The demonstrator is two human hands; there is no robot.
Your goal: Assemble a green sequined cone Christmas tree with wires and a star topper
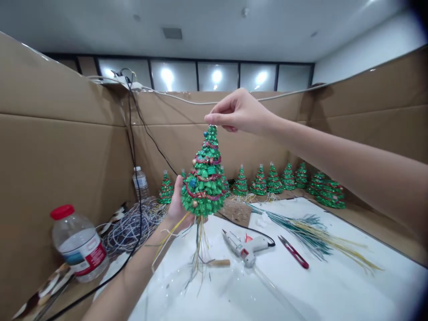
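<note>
A green glittery miniature Christmas tree (204,178), wound with red garland and dotted with small baubles, is held upright above the table. My right hand (239,113) pinches its very tip between thumb and fingers. Cupped behind its lower left side is my left hand (179,207), thumb pointing up; most of its fingers are hidden by the tree. Yellow, white and green wires (199,249) dangle loose from the tree's base. Beneath, a hot glue gun (247,249) with a clear glue stick and red-handled thread snips (294,253) lie on the white tabletop (267,285).
Several finished trees (261,180) line the cardboard wall. A bundle of green and yellow wires (310,232) lies at right, a wire tangle (133,227) at left. A red-capped bottle (79,245), a smaller bottle (140,183) and a black cable (133,147) are also at left.
</note>
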